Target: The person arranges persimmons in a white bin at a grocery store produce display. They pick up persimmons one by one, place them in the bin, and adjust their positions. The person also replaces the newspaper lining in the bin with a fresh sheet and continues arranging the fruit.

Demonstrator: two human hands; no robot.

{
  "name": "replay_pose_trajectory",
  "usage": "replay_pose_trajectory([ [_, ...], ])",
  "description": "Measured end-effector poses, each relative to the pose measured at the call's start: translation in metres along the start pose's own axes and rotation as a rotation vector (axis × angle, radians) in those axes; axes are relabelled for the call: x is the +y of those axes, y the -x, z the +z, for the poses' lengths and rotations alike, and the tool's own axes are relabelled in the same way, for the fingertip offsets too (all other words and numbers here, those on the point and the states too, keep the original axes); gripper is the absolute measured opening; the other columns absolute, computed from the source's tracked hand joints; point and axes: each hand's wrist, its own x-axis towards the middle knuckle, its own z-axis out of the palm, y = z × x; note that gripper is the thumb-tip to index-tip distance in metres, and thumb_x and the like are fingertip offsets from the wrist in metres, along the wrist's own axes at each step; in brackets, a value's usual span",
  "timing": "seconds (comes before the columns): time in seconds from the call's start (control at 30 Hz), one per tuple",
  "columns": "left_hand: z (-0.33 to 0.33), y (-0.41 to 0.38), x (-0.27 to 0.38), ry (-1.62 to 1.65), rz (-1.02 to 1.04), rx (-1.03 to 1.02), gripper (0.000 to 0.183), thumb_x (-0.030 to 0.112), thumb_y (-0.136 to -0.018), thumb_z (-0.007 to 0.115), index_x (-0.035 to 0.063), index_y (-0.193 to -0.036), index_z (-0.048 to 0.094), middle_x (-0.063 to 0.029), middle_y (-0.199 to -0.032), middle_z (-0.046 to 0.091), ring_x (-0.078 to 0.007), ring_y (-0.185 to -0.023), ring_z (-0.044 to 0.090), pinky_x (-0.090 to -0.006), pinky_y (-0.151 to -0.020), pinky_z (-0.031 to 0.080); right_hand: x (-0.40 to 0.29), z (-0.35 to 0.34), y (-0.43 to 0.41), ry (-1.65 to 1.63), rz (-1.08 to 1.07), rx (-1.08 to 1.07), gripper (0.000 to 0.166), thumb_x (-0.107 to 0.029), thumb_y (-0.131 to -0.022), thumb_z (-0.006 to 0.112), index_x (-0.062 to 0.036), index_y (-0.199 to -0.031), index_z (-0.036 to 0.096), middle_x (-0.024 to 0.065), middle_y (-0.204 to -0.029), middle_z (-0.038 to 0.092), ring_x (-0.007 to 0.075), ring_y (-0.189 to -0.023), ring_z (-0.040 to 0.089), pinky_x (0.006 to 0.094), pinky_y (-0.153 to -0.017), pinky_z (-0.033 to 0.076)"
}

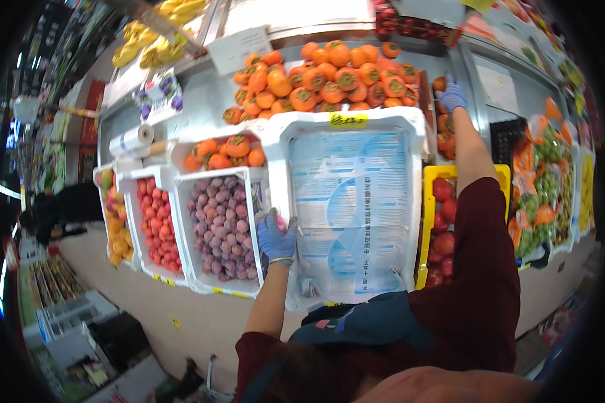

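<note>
My left hand (276,241), in a blue glove, grips the near left wall of a white foam box (417,151). Something small and pink shows by its fingertips. Printed newspaper sheets (348,211) line the box, and no fruit lies on them. Also in a blue glove, my right hand (452,95) reaches past the box's far right corner. Its thumb and fingers are around a persimmon (439,83), partly hidden by the glove. More persimmons (446,136) lie below that hand in a narrow row. A large heap of persimmons (327,78) sits behind the foam box.
Left of the box stand foam boxes of plums (222,226), small red fruit (156,221) and persimmons (227,151). A yellow crate (504,186) of red tomatoes (443,242) lies under my right arm. Bagged green grapes (539,196) are farther right. A plastic roll (133,140) lies at left.
</note>
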Motion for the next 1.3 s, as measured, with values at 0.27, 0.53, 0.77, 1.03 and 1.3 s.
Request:
replay_pose_trajectory([
  [0.27,0.000,0.005,-0.006,0.065,-0.010,-0.013,0.057,0.034,-0.071,0.080,0.0031,-0.114,0.058,-0.0185,-0.100,0.056,-0.0366,-0.092,0.056,-0.0454,-0.081,0.046,-0.009,-0.003,-0.010,0.046,0.011,-0.054,0.082,-0.037,-0.070,0.076,-0.0069,-0.137,0.039,0.0261,-0.125,0.054,0.0419,-0.114,0.055,0.0454,-0.098,0.045],
  [0.53,-0.002,-0.003,-0.005,0.126,0.028,-0.004,0.051,0.032,-0.071,0.079,0.0034,-0.109,0.061,-0.0184,-0.097,0.058,-0.0362,-0.089,0.057,-0.0434,-0.079,0.048,-0.045,-0.099,0.087,-1.066,-0.199,-0.030,0.049,-0.017,-0.084,0.070,-0.0039,-0.126,0.049,0.0095,-0.113,0.060,0.0161,-0.098,0.059,0.0278,-0.086,0.049],
  [0.77,-0.005,0.005,-0.006,0.131,-0.040,-0.031,0.052,0.035,-0.073,0.076,0.0051,-0.112,0.060,-0.0197,-0.099,0.057,-0.0370,-0.093,0.057,-0.0446,-0.081,0.048,-0.134,-0.043,0.379,-0.756,-0.530,-0.713,0.061,-0.019,-0.068,0.079,-0.0048,-0.117,0.045,0.0115,-0.111,0.054,0.0210,-0.107,0.054,0.0352,-0.093,0.046],
  [1.03,-0.010,0.001,-0.002,0.194,-0.022,-0.012,0.051,0.034,-0.074,0.075,0.0046,-0.113,0.060,-0.0188,-0.098,0.058,-0.0357,-0.091,0.057,-0.0436,-0.080,0.048,-0.152,0.024,0.554,-0.625,-0.642,-0.721,0.057,-0.024,-0.065,0.078,-0.0007,-0.109,0.050,0.0229,-0.104,0.057,0.0399,-0.096,0.058,0.0422,-0.086,0.048],
  [1.3,-0.006,0.000,0.002,0.028,0.056,0.032,0.044,0.031,-0.075,0.073,0.0047,-0.107,0.060,-0.0180,-0.094,0.059,-0.0373,-0.090,0.056,-0.0463,-0.079,0.047,-0.161,0.004,0.554,-0.541,-0.988,-0.868,0.039,-0.004,-0.076,0.060,-0.0063,-0.115,0.060,0.0185,-0.122,0.053,0.0387,-0.106,0.054,0.0428,-0.096,0.044],
])
